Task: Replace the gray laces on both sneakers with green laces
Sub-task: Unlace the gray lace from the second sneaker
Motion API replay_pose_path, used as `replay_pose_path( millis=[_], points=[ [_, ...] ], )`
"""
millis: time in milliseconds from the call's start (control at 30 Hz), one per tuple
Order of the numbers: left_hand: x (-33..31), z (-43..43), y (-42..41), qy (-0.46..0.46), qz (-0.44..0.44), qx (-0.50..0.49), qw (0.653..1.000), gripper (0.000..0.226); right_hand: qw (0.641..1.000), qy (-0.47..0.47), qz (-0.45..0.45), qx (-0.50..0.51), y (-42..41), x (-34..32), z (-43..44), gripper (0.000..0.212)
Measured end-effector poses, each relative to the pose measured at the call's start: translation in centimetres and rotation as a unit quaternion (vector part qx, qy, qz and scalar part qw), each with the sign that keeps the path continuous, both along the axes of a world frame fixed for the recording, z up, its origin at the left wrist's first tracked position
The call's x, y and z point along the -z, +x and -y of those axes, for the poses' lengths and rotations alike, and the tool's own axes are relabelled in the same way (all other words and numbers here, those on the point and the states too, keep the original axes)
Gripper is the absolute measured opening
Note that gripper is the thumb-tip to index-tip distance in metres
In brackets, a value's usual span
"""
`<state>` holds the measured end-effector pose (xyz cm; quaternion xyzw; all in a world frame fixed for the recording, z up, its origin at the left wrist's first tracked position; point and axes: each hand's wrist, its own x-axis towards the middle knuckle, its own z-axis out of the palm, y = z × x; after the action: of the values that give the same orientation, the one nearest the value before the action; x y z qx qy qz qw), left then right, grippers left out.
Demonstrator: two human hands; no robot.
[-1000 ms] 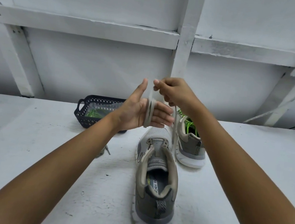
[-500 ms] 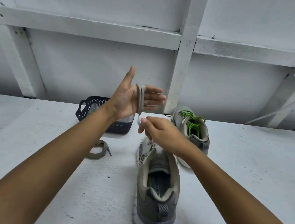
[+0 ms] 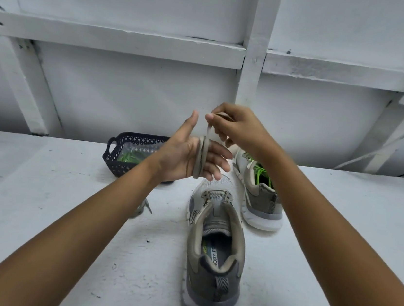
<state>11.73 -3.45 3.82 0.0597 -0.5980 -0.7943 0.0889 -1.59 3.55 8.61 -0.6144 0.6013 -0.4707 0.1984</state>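
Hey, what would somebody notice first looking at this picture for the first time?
At centre, raised above the table, a gray lace is looped round the fingers of the left hand, its end pinched by the right hand. Below stands an unlaced sneaker; behind it to the right, a second sneaker shows bright green laces.

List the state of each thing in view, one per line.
left hand: open, fingers straight
right hand: pinching the gray lace
gray lace: wound round the left fingers
near sneaker: unlaced
far sneaker: laced in green
dark basket: holding green laces
second gray lace: on table, partly hidden
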Motion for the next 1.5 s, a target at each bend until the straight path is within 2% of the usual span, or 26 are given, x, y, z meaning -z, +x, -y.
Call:
replay_pose_path(
  millis=[167,267,367,567,700,800,867,900,933,1000,1033,1167,1233,1333,1500],
  points=[
    [-0.5,-0.3,0.1,-0.008,-0.042,0.054,0.998,0.078,0.973,0.020,0.225,-0.055,0.5,4.0,0.2,0.015],
    [-0.7,-0.3,0.2,-0.003,-0.050,0.072,0.996,0.075,0.953,0.027,0.289,-0.088,0.8,5.6,-0.4,0.024],
    [-0.4,-0.2,0.2,0.007,-0.049,0.065,0.997,0.077,0.953,0.017,0.284,-0.102,0.7,6.1,-0.7,0.020],
    [-0.4,-0.2,0.2,0.019,-0.038,0.041,0.998,0.083,0.940,0.063,0.291,-0.164,0.0,6.0,-1.8,0.024],
    [-0.1,0.0,0.2,0.009,-0.027,0.060,0.998,0.081,0.945,0.086,0.252,-0.191,-0.7,6.1,-2.1,0.039],
    [0.1,0.1,0.3,0.018,-0.035,0.068,0.997,0.073,0.953,0.098,0.233,-0.167,-0.7,6.2,-2.0,0.054],
    [0.2,-0.1,0.4,0.013,-0.033,0.060,0.998,0.058,0.955,0.093,0.233,-0.159,-0.5,6.3,-2.0,0.042],
    [0.2,-0.1,0.4,0.002,-0.026,0.046,0.999,0.051,0.958,0.087,0.227,-0.155,-0.4,6.3,-2.0,0.027],
    [0.3,-0.1,0.4,-0.019,-0.017,0.022,0.999,0.043,0.959,0.086,0.225,-0.151,-0.3,6.3,-1.9,0.022],
    [0.6,0.2,0.4,-0.066,0.005,-0.035,0.997,0.026,0.962,0.085,0.216,-0.141,-0.1,6.5,-1.8,0.037],
    [0.7,0.3,0.5,-0.079,0.014,-0.060,0.995,0.022,0.963,0.086,0.218,-0.137,0.1,6.6,-1.7,0.037],
    [0.6,0.2,0.7,-0.060,0.021,-0.125,0.990,0.023,0.957,0.083,0.258,-0.099,1.4,6.9,-1.0,0.031],
    [0.5,0.2,0.8,-0.069,0.037,-0.195,0.978,0.020,0.956,0.078,0.279,-0.055,1.6,7.2,-0.6,0.028],
    [0.7,0.3,1.2,-0.091,0.051,-0.287,0.952,0.012,0.964,0.086,0.252,0.010,1.9,7.4,-0.2,0.028],
    [1.8,0.6,2.2,-0.115,0.066,-0.330,0.935,0.022,0.964,0.152,0.218,0.034,3.0,7.2,0.7,0.029]
  ],
)
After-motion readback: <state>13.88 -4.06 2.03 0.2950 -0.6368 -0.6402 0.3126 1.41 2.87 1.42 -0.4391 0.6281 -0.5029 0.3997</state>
